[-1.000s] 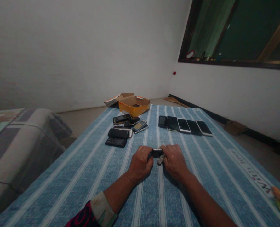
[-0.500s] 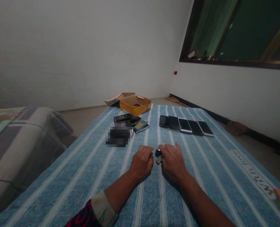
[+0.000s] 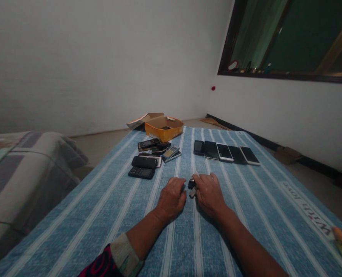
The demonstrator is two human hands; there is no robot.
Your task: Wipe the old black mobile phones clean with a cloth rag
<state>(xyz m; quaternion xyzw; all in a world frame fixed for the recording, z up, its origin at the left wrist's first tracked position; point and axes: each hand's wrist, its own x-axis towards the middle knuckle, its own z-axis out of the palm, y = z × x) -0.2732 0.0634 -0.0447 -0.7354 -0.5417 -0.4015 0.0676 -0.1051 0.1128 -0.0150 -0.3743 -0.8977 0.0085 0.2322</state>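
Note:
My right hand (image 3: 209,194) rests on the striped cloth, its fingers closed around small key-like pieces. A glossy black rounded piece (image 3: 191,183) and a silvery metal piece (image 3: 192,192) stick out at its fingertips, towards the left. Just across a narrow gap, my left hand (image 3: 171,199) is closed too, thumb against the curled fingers. Something small and dark shows at its fingertips, too little to name. Beyond the left hand lie a black keypad phone (image 3: 141,172), a black rounded case-like item (image 3: 144,162) and a silver keypad phone (image 3: 171,152).
Several phones lie side by side at the right, among them a white-framed phone (image 3: 224,152). An orange box (image 3: 163,132) with its flap open stands at the far end. More dark phones (image 3: 148,144) are heaped before it. The blue striped cloth (image 3: 115,227) covers the surface.
The view has shifted very slightly. Both hands stay in nearly the same place, still closed, and the phones and box have not moved.

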